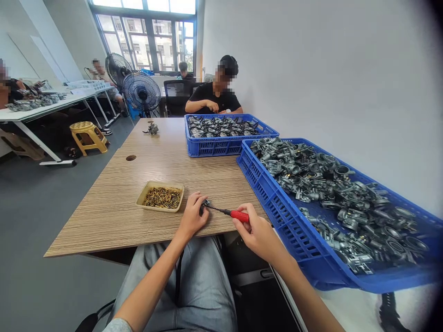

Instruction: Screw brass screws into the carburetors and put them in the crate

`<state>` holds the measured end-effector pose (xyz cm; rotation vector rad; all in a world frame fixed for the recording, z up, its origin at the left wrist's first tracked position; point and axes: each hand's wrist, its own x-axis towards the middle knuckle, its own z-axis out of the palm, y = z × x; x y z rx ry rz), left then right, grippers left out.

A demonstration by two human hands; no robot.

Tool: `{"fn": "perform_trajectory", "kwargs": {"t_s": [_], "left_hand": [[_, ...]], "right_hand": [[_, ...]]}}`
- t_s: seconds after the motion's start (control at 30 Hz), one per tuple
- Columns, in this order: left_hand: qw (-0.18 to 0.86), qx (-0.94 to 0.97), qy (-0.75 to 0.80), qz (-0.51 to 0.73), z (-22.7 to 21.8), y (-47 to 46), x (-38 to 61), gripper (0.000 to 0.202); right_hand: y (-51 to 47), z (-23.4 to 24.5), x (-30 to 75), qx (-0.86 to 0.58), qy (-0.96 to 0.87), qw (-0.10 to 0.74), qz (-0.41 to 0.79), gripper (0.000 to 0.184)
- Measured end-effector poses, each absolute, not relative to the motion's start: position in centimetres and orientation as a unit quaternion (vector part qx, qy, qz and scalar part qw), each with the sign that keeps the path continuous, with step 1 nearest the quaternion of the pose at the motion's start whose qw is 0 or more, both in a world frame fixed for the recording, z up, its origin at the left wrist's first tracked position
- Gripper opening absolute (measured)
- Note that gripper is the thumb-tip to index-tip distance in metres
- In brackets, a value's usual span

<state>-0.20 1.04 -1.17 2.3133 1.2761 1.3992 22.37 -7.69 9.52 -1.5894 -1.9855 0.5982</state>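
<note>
My left hand (194, 213) is closed around a small metal carburetor (206, 203) at the table's near edge; the fingers cover most of it. In my right hand (254, 228) is a screwdriver (239, 216) with a red handle. Its thin dark shaft points left, and the tip meets the carburetor beside my left fingers; the exact contact spot is hidden. Just left of my left hand, a cream plastic tray (138, 203) holds many small brass pieces (162, 197) that look like jets.
A blue crate (277, 216) heaped with loose carburetors stands at my right. Behind it, another blue crate (214, 148) holds carburetors in rows. One carburetor (151, 128) lies at the wooden table's (114, 198) far left. A co-worker (216, 94) sits across; fans (141, 92) stand beyond.
</note>
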Motion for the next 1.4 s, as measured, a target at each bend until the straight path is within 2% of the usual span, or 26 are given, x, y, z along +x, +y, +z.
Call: {"fn": "perform_trajectory", "kwargs": {"t_s": [1.4], "left_hand": [[0.078, 0.771, 0.428, 0.464, -1.23, 1.05, -0.2, 0.048]], "right_hand": [[-7.61, 9.5, 22.34, -0.597, -0.722, 0.268, 0.225, 0.018]]}}
